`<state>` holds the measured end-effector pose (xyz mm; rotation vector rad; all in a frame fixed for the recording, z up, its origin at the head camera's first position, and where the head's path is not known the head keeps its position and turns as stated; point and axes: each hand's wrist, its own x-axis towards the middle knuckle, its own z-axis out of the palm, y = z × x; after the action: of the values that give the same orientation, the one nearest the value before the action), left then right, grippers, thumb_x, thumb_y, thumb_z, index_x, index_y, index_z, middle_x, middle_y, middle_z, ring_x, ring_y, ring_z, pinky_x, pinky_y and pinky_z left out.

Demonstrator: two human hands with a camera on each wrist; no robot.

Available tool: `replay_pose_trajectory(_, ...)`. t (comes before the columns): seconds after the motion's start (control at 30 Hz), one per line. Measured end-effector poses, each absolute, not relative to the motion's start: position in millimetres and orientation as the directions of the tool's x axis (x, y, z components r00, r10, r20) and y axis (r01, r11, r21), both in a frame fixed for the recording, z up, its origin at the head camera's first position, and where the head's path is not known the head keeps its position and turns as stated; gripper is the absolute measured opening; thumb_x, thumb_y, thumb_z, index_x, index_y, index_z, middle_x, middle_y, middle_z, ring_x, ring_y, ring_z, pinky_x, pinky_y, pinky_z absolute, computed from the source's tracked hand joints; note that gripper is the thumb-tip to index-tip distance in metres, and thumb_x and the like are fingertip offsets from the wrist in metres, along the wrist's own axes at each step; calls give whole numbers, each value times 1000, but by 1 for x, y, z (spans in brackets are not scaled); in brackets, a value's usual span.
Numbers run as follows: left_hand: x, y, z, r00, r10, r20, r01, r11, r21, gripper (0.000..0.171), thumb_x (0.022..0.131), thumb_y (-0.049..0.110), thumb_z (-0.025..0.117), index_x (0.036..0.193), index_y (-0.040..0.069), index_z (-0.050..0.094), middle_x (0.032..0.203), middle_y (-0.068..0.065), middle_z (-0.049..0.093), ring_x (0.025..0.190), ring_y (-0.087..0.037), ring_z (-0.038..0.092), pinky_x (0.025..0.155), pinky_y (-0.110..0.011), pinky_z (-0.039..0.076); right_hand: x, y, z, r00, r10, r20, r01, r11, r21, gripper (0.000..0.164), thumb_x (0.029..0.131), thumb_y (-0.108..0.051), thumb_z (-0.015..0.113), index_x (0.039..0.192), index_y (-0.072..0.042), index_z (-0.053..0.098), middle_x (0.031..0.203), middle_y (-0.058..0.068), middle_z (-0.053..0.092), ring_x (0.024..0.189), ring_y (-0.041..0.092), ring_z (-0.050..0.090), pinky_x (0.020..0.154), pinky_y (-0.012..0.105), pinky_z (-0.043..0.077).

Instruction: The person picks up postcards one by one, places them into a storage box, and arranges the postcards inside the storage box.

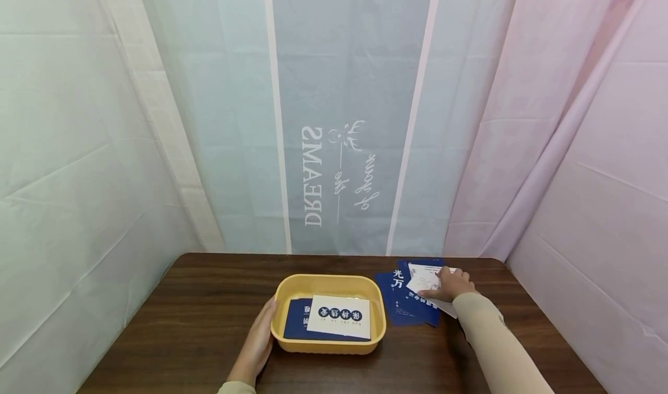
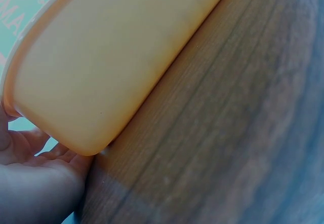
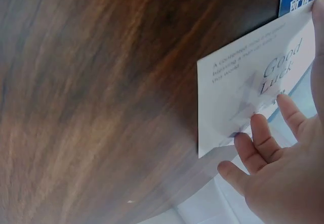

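Observation:
In the head view a yellow plastic tub [image 1: 278, 339] stands at the table's front middle, holding a blue card [image 1: 296, 318] under a white card [image 1: 362, 318] with dark blue round characters. My left hand [image 1: 259, 337] holds the tub's left end, fingers against its wall and rim. On the right, my right hand [image 1: 455, 284] reaches over a white "Good Luck" card [image 3: 223, 87], thumb at one edge and bent fingertips on the opposite side. Several blue cards [image 1: 399, 310] with white characters lie partly under it. The palm and wrist hide some of the white card.
The dark brown wooden table [image 1: 209, 307] has rounded far corners. Pale cloth curtains [image 1: 334, 63] hang behind it and along both sides, the middle one printed with "DREAMS". The tub stands left of the loose cards, close beside them.

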<state>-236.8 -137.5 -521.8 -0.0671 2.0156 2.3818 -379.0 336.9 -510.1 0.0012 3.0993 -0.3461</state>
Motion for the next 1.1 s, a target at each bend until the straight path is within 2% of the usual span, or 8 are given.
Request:
replay_pose_trajectory(0.17,-237,-138,-523,-999,-7,-33,-32,-173,984,68,111,39,30,157,-8,12,163,-28,8,149,-41,6,119,-58,5,-373,333,-505,-1000,18,0,18,982,-189,129,55,-90,69,127,16,48,105,36,50,101,51,47,89,68,42)
replay_pose_trajectory(0.27,-236,-137,-523,-1000,-1,-16,-16,-183,983,66,111,38,30,157,-7,13,163,-27,9,149,-40,7,119,-56,6,-368,330,-498,-1000,4,28,-1,987,-159,124,58,-86,72,122,17,50,96,32,50,94,47,50,85,65,45)
replay_pose_trajectory(0.43,-235,-137,-522,-1000,3,-16,-16,-184,983,67,111,40,30,157,-5,14,163,-26,10,150,-39,8,119,-55,7,-362,328,-488,-995,-36,90,-49,988,-149,104,65,-74,78,112,15,53,92,27,50,90,45,54,78,62,47)
replay_pose_trajectory(0.57,-234,-138,-519,-999,-7,-31,-30,-172,985,69,110,42,31,158,-5,13,163,-26,9,150,-40,6,119,-57,7,-364,331,-489,-989,-75,127,-98,977,-192,89,74,-61,81,115,11,50,99,27,55,91,44,58,75,61,49)
replay_pose_trajectory(0.77,-233,-137,-522,-999,-7,-34,-32,-178,984,69,110,43,33,158,-4,16,163,-25,12,149,-39,9,119,-57,7,-367,331,-490,-976,-94,195,-135,968,-213,64,85,-48,77,118,1,52,99,21,64,85,36,66,61,53,53)
replay_pose_trajectory(0.97,-233,-136,-522,-999,-7,-35,-33,-180,983,70,110,44,34,158,-4,16,164,-24,12,150,-38,8,119,-56,7,-368,324,-484,-938,-97,333,-174,963,-208,43,91,-38,71,111,-2,56,84,13,63,68,25,60,53,46,50)
replay_pose_trajectory(1.1,-234,-136,-521,-999,-7,-43,-41,-179,983,71,109,44,34,158,-4,16,163,-25,12,149,-39,8,119,-58,7,-367,317,-475,-934,-84,346,-169,959,-225,39,92,-37,68,109,-3,58,81,12,63,64,23,57,52,44,49)
